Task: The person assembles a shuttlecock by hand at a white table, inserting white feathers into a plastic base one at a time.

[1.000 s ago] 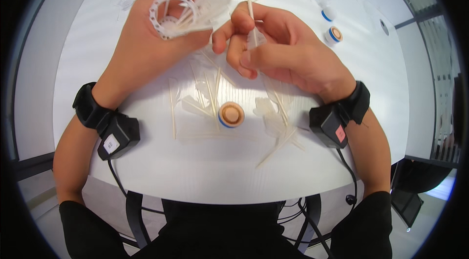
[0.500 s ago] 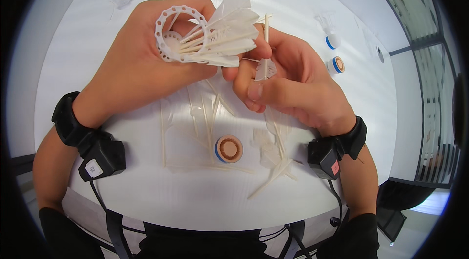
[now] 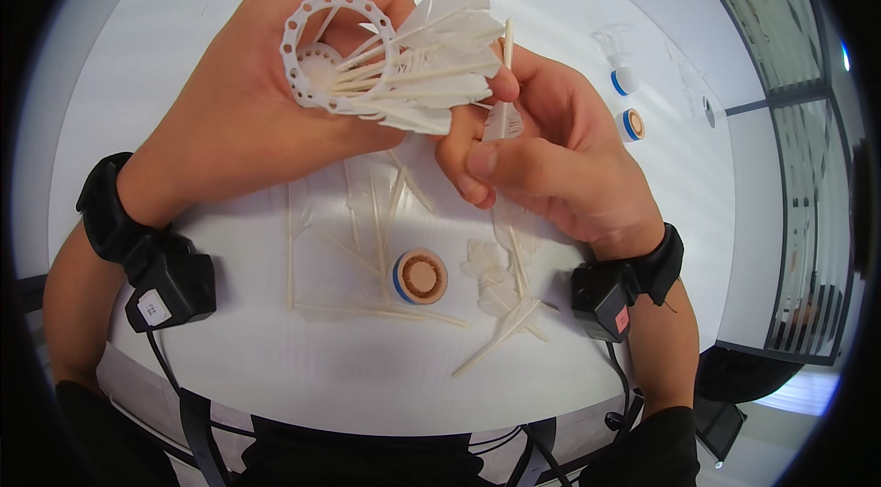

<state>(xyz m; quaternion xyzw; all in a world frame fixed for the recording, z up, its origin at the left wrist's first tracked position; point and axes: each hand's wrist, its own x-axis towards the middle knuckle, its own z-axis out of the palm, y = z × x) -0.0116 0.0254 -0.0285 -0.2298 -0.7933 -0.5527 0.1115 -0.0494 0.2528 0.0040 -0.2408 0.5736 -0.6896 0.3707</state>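
Matt white plastic ring (image 3: 317, 51), soft feathers (image 3: 431, 74), cork base (image 3: 421, 277), smooth white table (image 3: 275, 368)

Three cork bases (image 3: 420, 277), one perforated ring (image 3: 338, 51), perhaps a dozen loose feathers (image 3: 503, 326)

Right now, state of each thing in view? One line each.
left hand: closed around white holed ring
white holed ring: held up, partly filled with feathers
right hand: pinching single feather
single feather: upright, quill up
cork base: on table, open end up
loose feathers: scattered on table
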